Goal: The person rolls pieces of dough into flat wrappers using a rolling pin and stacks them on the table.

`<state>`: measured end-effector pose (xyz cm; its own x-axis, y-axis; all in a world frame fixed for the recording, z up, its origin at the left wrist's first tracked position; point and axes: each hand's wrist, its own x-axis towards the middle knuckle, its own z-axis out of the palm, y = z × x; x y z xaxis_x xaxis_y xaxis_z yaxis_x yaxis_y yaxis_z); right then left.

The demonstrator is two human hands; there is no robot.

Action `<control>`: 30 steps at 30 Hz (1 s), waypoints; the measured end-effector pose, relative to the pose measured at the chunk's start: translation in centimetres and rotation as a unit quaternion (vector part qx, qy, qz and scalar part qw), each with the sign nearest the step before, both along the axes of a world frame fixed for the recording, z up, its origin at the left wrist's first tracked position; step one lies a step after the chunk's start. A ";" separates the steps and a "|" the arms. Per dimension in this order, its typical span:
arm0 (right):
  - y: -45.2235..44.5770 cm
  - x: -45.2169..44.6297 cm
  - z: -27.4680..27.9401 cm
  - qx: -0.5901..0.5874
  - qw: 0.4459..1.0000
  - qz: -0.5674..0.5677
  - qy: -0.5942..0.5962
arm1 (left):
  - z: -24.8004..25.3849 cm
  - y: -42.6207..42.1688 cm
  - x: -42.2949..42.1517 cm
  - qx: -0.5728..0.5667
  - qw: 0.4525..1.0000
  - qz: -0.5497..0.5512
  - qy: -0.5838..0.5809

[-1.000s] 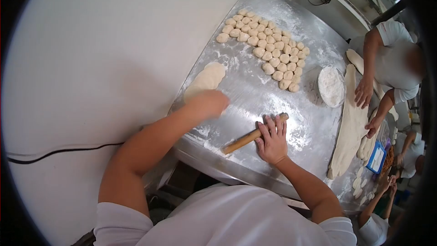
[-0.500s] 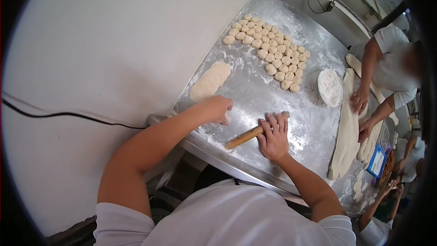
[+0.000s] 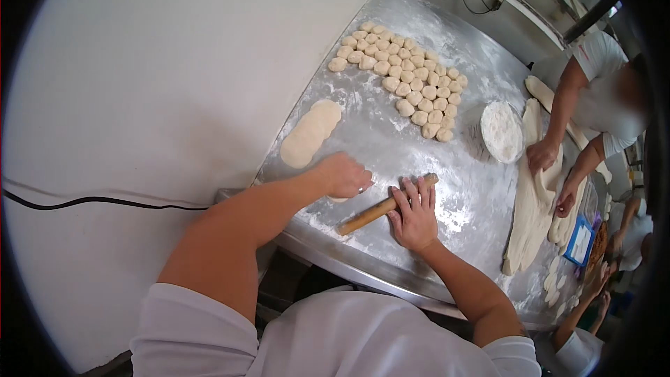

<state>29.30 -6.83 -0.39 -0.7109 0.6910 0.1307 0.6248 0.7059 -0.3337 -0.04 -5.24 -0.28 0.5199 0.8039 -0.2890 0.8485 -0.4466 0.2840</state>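
My left hand (image 3: 345,176) is closed, fingers curled down over a small piece of dough (image 3: 338,200) whose edge shows beneath it. A ring is on one finger. My right hand (image 3: 417,218) lies on a wooden rolling pin (image 3: 368,217), its fingers spread across the pin's upper part. The pin slants on the floured metal table (image 3: 391,251). Flattened dough rounds (image 3: 310,132) overlap in a row beyond my left hand, near the wall. Farther up, several dough balls (image 3: 408,73) stand close together.
A bowl of flour (image 3: 501,132) stands right of the balls. At the right, a co-worker's hands (image 3: 544,156) touch a long dough sheet (image 3: 528,216). Near them are a blue-edged container (image 3: 579,241) and small dough pieces (image 3: 551,283). Other people work at the lower right. A wall (image 3: 139,98) borders the left.
My left hand has moved away from the flattened rounds, rightward toward the rolling pin. My right hand stays on the pin. The co-worker's hand has lifted part of the dough sheet's edge.
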 end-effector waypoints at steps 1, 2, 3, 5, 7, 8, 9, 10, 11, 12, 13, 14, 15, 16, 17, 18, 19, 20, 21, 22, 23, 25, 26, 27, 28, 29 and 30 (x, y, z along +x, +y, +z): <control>0.1 -0.1 0.0 -0.001 1.000 0.000 0.006 | -0.3 0.1 0.2 0.007 1.000 -0.004 0.005; 0.0 -0.1 0.1 0.000 1.000 0.001 0.014 | -0.5 0.0 0.2 0.010 1.000 -0.002 0.001; -0.1 -0.1 0.1 0.000 1.000 0.001 0.014 | -0.2 0.1 0.1 0.016 1.000 0.001 -0.001; -0.1 -0.1 0.1 0.004 1.000 0.004 0.013 | 0.4 0.1 0.0 0.021 0.996 0.078 -0.025; -0.2 0.1 -0.1 0.004 1.000 0.006 0.014 | 1.2 -0.1 0.0 0.014 0.973 0.218 -0.071; -0.1 0.2 -0.1 0.005 1.000 0.009 0.015 | 1.8 -0.6 -0.5 0.004 0.972 0.226 -0.067; 0.0 0.2 0.1 -0.004 1.000 0.014 0.015 | 2.5 -1.5 -1.4 -0.005 0.970 0.233 -0.063; 0.1 0.2 0.4 -0.013 1.000 0.019 0.014 | 3.1 -2.0 -2.1 -0.015 0.969 0.240 -0.060; 0.2 0.2 0.6 -0.023 0.999 0.026 0.012 | 3.1 -2.0 -2.4 -0.058 0.979 0.191 -0.032; 0.1 0.0 1.2 -0.032 0.999 0.026 0.006 | 3.1 -1.9 -2.9 -0.099 0.985 0.142 -0.003; 0.1 -0.3 1.8 -0.040 0.999 0.028 0.001 | 3.1 -1.8 -3.3 -0.141 0.985 0.095 0.026; 0.1 -0.7 2.1 -0.049 0.998 0.029 -0.004 | 3.0 -1.9 -3.3 -0.147 0.980 0.132 -0.016; 0.1 -1.1 2.0 -0.052 0.998 0.033 -0.008 | 3.5 -1.9 -2.7 -0.154 0.972 0.166 -0.059; 0.2 -1.4 1.6 -0.056 0.998 0.036 -0.013 | 3.8 -1.8 -2.2 -0.161 0.961 0.200 -0.102; 0.3 -1.7 1.2 -0.060 0.997 0.039 -0.019 | 3.2 -1.5 -1.9 -0.159 0.964 0.195 -0.091; 0.5 -2.3 1.0 -0.046 0.998 0.031 -0.027 | 1.9 -1.1 -1.8 -0.157 0.966 0.190 -0.080; 1.1 -3.6 0.9 -0.034 0.999 0.022 -0.035 | 1.8 -0.8 -1.6 -0.157 0.968 0.185 -0.069; 1.7 -4.9 0.7 -0.022 0.999 0.013 -0.042 | 1.7 -0.5 -1.5 -0.203 0.955 0.207 -0.062; 2.6 -6.7 0.8 -0.016 0.998 0.002 -0.066 | 3.1 -0.3 -1.2 -0.250 0.939 0.228 -0.054; 3.8 -9.0 1.1 -0.011 0.996 -0.008 -0.089 | 4.0 -0.2 -1.2 -0.298 0.921 0.247 -0.045; 5.2 -11.2 1.3 -0.004 0.994 -0.019 -0.112 | 4.2 -0.3 -1.4 -0.255 0.929 0.265 -0.049; 7.7 -15.2 1.3 0.008 0.995 -0.031 -0.094 | 4.3 -0.6 -1.7 -0.170 0.938 0.298 -0.052; 8.5 -16.5 1.2 0.016 0.996 -0.037 -0.085 | 3.4 -0.3 -2.4 -0.171 0.936 0.303 -0.046; 9.3 -17.7 1.0 0.027 0.997 -0.033 -0.065 | 3.4 -0.2 -2.8 -0.164 0.934 0.313 -0.049; 10.1 -18.8 0.6 0.040 0.998 -0.028 -0.044 | 3.5 -0.1 -3.1 -0.155 0.933 0.322 -0.052; 10.4 -19.2 0.3 0.052 0.998 -0.024 -0.025 | 3.6 -0.2 -3.2 -0.147 0.931 0.330 -0.056; 9.8 -18.4 0.4 0.033 0.999 -0.015 -0.021 | 3.3 -0.2 -3.3 -0.148 0.930 0.330 -0.069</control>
